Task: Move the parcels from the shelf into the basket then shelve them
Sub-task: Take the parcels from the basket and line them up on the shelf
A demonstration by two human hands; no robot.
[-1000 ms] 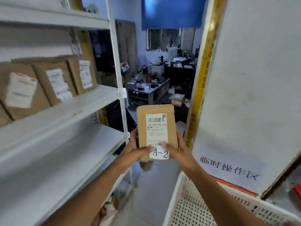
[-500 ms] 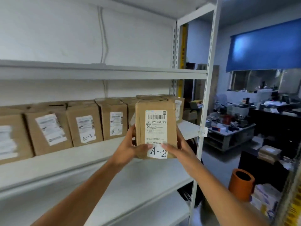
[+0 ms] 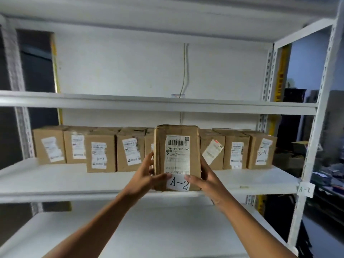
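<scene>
head view: both hands are holding a brown parcel (image 3: 176,157) labelled a-2 upright at the front edge of the white shelf (image 3: 74,181), left hand (image 3: 147,175) and right hand (image 3: 204,178) each wrapping a grip around its lower sides, a row of boxes (image 3: 100,151) standing behind.

Held parcel (image 3: 177,157): lower side edges are covered by the left hand (image 3: 144,175) and right hand (image 3: 205,180).
Row of parcels (image 3: 101,152): the middle ones are hidden behind the held parcel.
Label small print: too blurred to be read.
Forearms: cut off by the bottom edge.
</scene>
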